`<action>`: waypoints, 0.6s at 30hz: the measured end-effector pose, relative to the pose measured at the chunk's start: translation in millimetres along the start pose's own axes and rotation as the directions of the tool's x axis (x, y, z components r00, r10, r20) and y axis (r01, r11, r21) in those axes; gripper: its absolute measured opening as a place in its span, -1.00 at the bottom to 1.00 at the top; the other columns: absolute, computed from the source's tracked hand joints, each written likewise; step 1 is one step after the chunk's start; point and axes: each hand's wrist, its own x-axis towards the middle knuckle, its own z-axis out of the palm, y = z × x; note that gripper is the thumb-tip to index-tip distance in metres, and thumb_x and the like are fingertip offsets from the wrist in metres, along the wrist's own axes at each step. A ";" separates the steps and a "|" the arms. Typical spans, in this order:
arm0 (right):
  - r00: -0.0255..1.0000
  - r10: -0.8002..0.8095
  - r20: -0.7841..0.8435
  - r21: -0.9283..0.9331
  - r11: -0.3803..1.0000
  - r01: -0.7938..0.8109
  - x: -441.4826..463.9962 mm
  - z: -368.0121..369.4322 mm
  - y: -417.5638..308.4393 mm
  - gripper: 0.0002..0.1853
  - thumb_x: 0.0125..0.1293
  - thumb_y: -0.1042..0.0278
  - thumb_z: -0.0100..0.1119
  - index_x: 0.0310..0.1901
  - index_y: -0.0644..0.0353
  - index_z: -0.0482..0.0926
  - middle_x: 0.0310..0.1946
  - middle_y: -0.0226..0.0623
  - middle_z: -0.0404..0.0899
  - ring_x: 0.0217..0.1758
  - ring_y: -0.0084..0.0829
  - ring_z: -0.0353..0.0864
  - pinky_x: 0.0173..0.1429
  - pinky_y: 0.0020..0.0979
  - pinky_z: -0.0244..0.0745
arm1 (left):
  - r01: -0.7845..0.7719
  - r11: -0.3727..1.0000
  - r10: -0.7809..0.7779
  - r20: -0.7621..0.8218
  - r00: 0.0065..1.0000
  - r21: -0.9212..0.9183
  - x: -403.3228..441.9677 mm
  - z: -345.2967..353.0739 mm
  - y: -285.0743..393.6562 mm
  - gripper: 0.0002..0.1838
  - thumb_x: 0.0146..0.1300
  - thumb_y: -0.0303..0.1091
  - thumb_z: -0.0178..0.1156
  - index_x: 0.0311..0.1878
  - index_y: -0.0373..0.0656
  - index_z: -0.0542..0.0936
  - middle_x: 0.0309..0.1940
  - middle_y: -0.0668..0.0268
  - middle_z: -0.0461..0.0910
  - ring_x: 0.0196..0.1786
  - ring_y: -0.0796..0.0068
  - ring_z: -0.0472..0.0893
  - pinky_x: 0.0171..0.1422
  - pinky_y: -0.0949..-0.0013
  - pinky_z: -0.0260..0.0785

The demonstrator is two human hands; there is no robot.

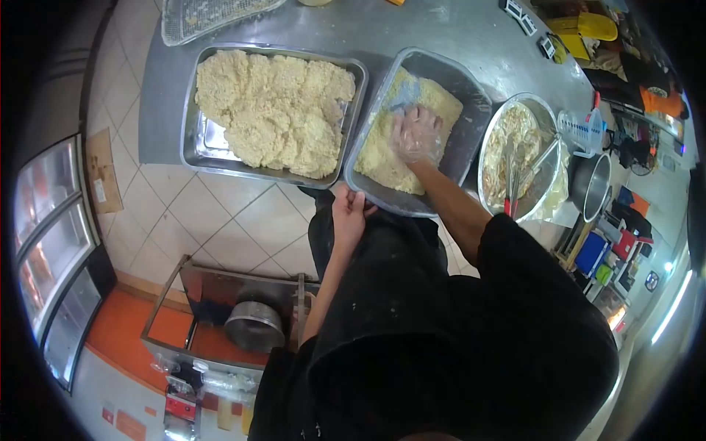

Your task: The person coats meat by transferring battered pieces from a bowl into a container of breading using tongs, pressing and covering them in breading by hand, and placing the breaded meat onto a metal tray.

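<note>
My right hand (418,136), in a clear plastic glove, lies on the pale yellow crumbs (386,158) inside a deep grey tub (468,110). Its fingers look spread and the palm faces down; whether a piece lies beneath it is hidden. A bluish patch (407,93) shows among the crumbs just beyond the fingertips. Bare and curled, my left hand (351,209) grips the tub's near left corner. Left of the tub, a metal tray (215,140) holds several crumb-coated pieces (276,110) packed closely together.
On the right stands a metal bowl (540,110) with wet, battered contents and red-handled tongs (513,187). Beyond it are a clear plastic basket (581,131) and another metal bowl (590,187). A mesh tray (213,16) sits at the far left. Below, a rack holds a pot (254,327).
</note>
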 end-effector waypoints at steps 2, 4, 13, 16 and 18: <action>0.995 0.060 -0.084 0.020 0.998 -0.059 0.3 8.9 -25.1 -0.50 0.35 0.04 -0.20 0.16 0.23 0.34 0.20 -0.05 0.30 0.34 -0.09 0.17 0.34 0.09 -0.02 | 0.009 1.000 -0.010 -0.003 1.000 -0.005 2.7 3.2 9.3 -0.94 0.40 -0.50 -0.12 -0.13 -0.19 0.35 -0.33 0.36 0.48 -0.25 0.59 0.56 -0.14 0.42 0.55; 0.993 0.042 -0.113 0.035 0.999 -0.039 -9.2 31.3 -42.7 -0.48 0.36 0.04 -0.23 0.22 0.21 0.29 0.26 -0.06 0.24 0.39 -0.08 0.09 0.36 0.12 -0.06 | 0.013 1.000 -0.013 -0.025 1.000 -0.004 2.0 3.9 9.8 -0.93 0.39 -0.51 -0.12 -0.13 -0.19 0.34 -0.33 0.35 0.49 -0.25 0.59 0.56 -0.14 0.43 0.55; 0.965 -0.250 0.084 0.023 0.968 0.249 -39.7 -5.0 -4.6 -0.40 0.32 0.02 -0.14 0.34 0.09 0.18 0.33 -0.02 0.16 0.40 -0.01 0.11 0.44 0.02 -0.10 | -0.024 0.993 0.026 -0.019 0.999 0.112 -1.0 2.8 1.9 -0.74 0.38 -0.52 -0.13 0.10 -0.14 0.34 -0.25 0.38 0.49 -0.25 0.60 0.53 -0.16 0.45 0.53; 0.981 -0.169 0.090 0.003 0.985 0.170 -38.8 6.9 -15.0 -0.39 0.31 -0.01 -0.12 0.35 0.04 0.20 0.35 -0.05 0.13 0.42 -0.01 0.07 0.44 0.07 -0.14 | 0.020 0.987 -0.011 -0.055 0.998 0.161 0.8 -0.6 -2.3 -0.72 0.37 -0.53 -0.14 0.12 -0.13 0.34 -0.21 0.37 0.50 -0.26 0.61 0.53 -0.17 0.44 0.54; 0.992 -0.124 -0.017 0.065 0.990 0.124 -32.3 0.2 -11.8 -0.42 0.33 -0.01 -0.14 0.31 0.08 0.26 0.32 -0.04 0.18 0.38 -0.01 0.15 0.41 -0.02 0.01 | 0.000 0.995 0.001 -0.010 1.000 0.099 2.2 2.5 -2.5 -0.73 0.37 -0.54 -0.14 0.10 -0.17 0.34 -0.20 0.34 0.50 -0.27 0.60 0.54 -0.18 0.43 0.56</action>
